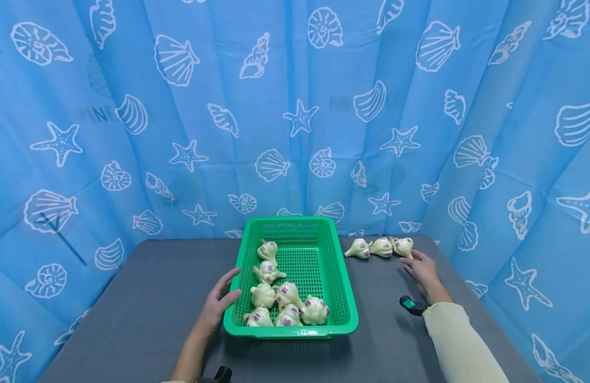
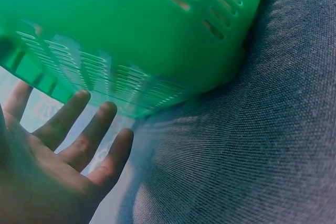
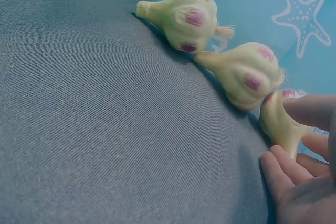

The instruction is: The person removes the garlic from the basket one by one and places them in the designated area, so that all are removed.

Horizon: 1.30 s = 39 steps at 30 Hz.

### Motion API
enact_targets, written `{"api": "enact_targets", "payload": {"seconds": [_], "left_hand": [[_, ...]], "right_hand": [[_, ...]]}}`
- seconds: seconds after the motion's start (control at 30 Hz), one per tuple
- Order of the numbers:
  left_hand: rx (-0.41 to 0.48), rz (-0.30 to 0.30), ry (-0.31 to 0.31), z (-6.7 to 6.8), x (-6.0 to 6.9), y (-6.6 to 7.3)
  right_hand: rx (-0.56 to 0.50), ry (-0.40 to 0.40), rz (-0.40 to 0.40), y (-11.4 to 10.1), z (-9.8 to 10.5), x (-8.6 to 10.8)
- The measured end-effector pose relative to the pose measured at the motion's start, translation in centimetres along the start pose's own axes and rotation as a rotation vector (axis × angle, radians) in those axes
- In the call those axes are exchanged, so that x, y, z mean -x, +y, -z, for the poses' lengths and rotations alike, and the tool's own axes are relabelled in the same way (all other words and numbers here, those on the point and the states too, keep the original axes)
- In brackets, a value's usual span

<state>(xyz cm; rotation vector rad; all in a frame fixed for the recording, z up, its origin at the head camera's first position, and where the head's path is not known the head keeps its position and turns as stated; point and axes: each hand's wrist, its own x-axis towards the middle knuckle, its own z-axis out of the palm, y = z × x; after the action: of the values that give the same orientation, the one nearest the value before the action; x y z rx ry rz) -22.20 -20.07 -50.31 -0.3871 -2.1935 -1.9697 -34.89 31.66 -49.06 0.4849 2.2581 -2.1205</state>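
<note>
A green plastic basket on the grey table holds several white garlic bulbs with purple patches. My left hand is at the basket's left side, fingers spread, fingertips at the rim. In the left wrist view the left hand is below the perforated basket wall, fingers nearly straight. Right of the basket lie three garlic bulbs in a row. My right hand is at the rightmost garlic bulb. In the right wrist view its fingers lie around the stem, partly covering that bulb.
The other two bulbs of the row are the left garlic bulb and the middle garlic bulb, near the table's back edge. A blue curtain with white shell prints hangs behind the grey table and along both sides.
</note>
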Motion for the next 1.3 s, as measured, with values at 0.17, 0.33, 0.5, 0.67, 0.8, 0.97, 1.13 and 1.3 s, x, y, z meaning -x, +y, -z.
{"api": "enact_targets", "payload": {"seconds": [0.17, 0.33, 0.5, 0.67, 0.8, 0.97, 1.13, 1.3], "left_hand": [[0.018, 0.019, 0.008, 0.0, -0.1, -0.1], [0.005, 0.028, 0.014, 0.0, -0.2, -0.1], [0.001, 0.022, 0.015, 0.0, -0.2, 0.0], [0.013, 0.015, 0.005, -0.1, -0.1, 0.1], [0.026, 0.004, 0.001, -0.1, -0.1, 0.2], [0.027, -0.003, -0.001, 0.0, 0.0, 0.4], [0.026, 0.013, 0.001, 0.0, 0.0, 0.3], [0.013, 0.054, 0.015, -0.2, 0.0, 0.2]], "right_hand": [[-0.021, 0.030, 0.018, 0.5, 0.0, 0.0], [-0.045, 0.115, 0.028, 0.8, -0.2, 0.5], [-0.018, 0.167, 0.053, 1.1, -0.4, 1.2], [-0.032, 0.187, 0.067, 1.3, -0.7, 2.0], [-0.067, 0.159, 0.073, 1.2, -1.2, 2.7], [-0.122, 0.084, 0.064, 1.0, -2.0, 3.5], [-0.143, -0.012, 0.067, 0.7, -3.0, 4.3], [-0.163, -0.083, 0.144, 0.5, -4.2, 5.0]]}}
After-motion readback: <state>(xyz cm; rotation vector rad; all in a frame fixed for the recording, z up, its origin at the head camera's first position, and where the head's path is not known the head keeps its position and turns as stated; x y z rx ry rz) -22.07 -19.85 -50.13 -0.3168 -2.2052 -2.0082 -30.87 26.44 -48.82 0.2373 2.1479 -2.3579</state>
